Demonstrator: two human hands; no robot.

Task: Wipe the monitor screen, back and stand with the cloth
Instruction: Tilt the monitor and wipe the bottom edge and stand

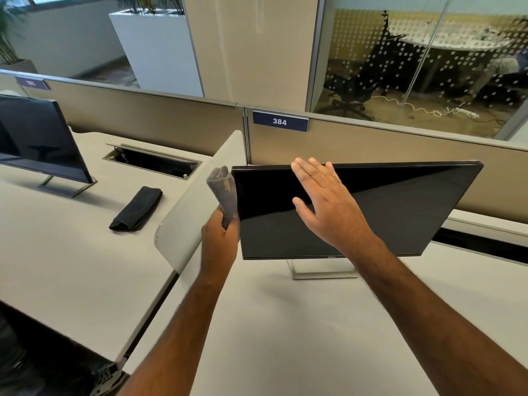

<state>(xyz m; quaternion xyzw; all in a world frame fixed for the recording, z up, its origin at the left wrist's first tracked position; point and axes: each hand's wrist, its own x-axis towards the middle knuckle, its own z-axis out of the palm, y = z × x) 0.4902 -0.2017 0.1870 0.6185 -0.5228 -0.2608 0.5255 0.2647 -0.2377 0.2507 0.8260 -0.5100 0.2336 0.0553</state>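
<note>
A black monitor [400,207] stands on the white desk, screen dark and facing me, its silver stand [323,271] partly visible below the bottom bezel. My left hand [221,234] grips a bunched grey cloth [224,185] just beside the monitor's left edge. My right hand [323,201] is spread flat with straight fingers in front of the upper left part of the screen, fingertips near the top edge. The monitor's back is hidden.
A curved white divider [183,224] separates this desk from the left one, which holds a second monitor [37,141], a folded black cloth [137,208] and an open cable tray [151,160]. A beige partition labelled 384 [280,121] runs behind.
</note>
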